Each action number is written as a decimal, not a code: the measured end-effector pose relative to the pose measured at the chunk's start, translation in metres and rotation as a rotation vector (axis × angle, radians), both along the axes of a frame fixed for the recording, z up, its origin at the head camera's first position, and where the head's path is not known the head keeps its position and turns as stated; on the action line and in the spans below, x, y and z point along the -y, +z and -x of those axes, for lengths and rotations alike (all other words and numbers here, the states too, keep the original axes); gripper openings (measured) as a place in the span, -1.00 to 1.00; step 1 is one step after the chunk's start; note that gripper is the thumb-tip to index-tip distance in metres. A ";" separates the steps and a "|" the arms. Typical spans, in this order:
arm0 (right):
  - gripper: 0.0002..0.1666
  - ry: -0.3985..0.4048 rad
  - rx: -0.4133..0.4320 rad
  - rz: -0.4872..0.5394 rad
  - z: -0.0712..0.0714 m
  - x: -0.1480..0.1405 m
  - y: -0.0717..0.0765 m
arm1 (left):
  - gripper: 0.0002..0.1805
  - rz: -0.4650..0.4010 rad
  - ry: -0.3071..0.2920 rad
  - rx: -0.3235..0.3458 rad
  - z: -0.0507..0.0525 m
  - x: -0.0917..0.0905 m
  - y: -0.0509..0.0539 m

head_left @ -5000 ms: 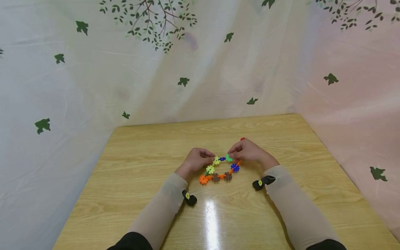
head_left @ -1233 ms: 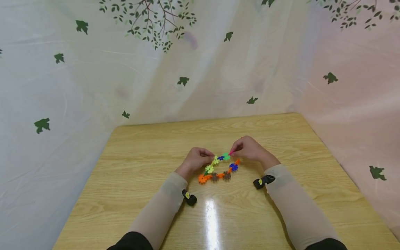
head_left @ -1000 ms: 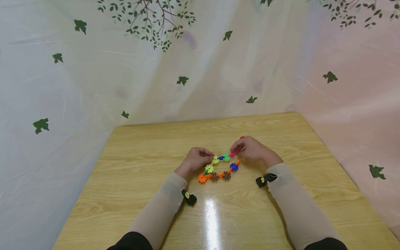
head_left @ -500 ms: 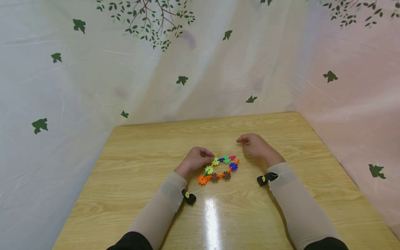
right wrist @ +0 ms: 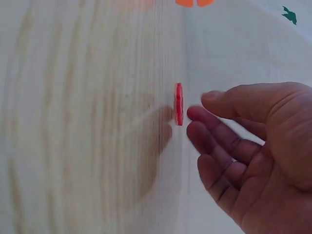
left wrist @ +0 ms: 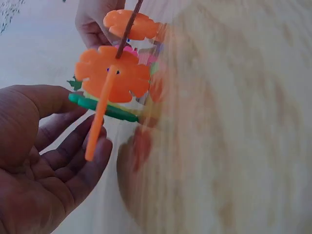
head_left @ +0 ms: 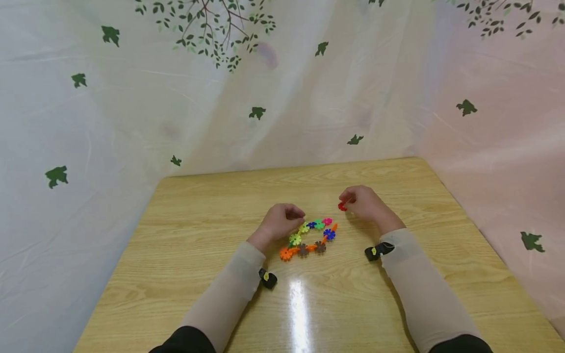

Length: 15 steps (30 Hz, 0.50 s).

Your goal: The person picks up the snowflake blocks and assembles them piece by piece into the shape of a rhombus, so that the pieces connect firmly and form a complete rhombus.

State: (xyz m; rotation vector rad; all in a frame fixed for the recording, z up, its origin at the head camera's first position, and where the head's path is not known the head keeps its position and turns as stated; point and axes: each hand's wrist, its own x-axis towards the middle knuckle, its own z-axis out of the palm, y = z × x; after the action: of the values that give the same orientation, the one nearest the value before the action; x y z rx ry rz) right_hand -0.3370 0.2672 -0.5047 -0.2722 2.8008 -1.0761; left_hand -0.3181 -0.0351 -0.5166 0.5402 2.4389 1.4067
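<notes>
On the table lies a curved chain of interlocking flower-shaped plastic discs, with an orange disc at its near left corner. A pink disc forms one end beside a green disc; a gap separates it from the orange disc at the other end. My left hand hovers by the chain's yellow discs, its thumb and fingers apart in the left wrist view. Loosely bent, my right hand is close to a loose red disc on the table, a slight gap between them in the right wrist view.
The wooden table runs back to a pale curtain with leaf prints, which also hangs along both sides. Black straps with small devices sit at both wrists.
My right hand joined a pink disc to the green end, let it go and moved right to the red disc. My left hand has let go of the chain and lifted slightly.
</notes>
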 end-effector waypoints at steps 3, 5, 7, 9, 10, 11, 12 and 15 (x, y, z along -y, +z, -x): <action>-0.66 0.009 0.035 -0.028 -0.001 0.000 0.001 | -0.73 0.044 -0.037 -0.053 -0.004 -0.007 0.004; -0.68 0.022 0.052 -0.050 -0.001 0.001 0.000 | -0.69 0.091 -0.065 -0.082 -0.007 -0.012 0.005; -0.78 0.037 0.069 -0.065 -0.001 0.002 -0.001 | -0.66 0.140 -0.088 -0.107 -0.009 -0.016 0.006; -0.88 0.051 0.078 -0.073 -0.001 0.003 -0.002 | -0.63 0.188 -0.108 -0.140 -0.010 -0.020 0.007; -0.90 0.061 0.080 -0.072 -0.001 0.004 -0.003 | -0.61 0.202 -0.117 -0.152 -0.011 -0.022 0.008; -0.90 0.070 0.075 -0.077 -0.001 0.005 -0.003 | -0.59 0.215 -0.126 -0.161 -0.012 -0.024 0.009; -0.88 0.076 0.068 -0.080 -0.001 0.005 -0.003 | -0.56 0.225 -0.136 -0.166 -0.013 -0.026 0.010; -0.77 0.089 0.038 -0.071 -0.001 0.006 -0.004 | -0.50 0.276 -0.172 -0.195 -0.015 -0.030 0.011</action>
State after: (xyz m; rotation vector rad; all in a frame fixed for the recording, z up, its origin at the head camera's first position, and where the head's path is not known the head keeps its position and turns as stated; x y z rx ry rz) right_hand -0.3359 0.2609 -0.5085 -0.3602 2.7578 -0.9502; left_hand -0.3027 -0.0055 -0.5053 0.8289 2.6050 0.9696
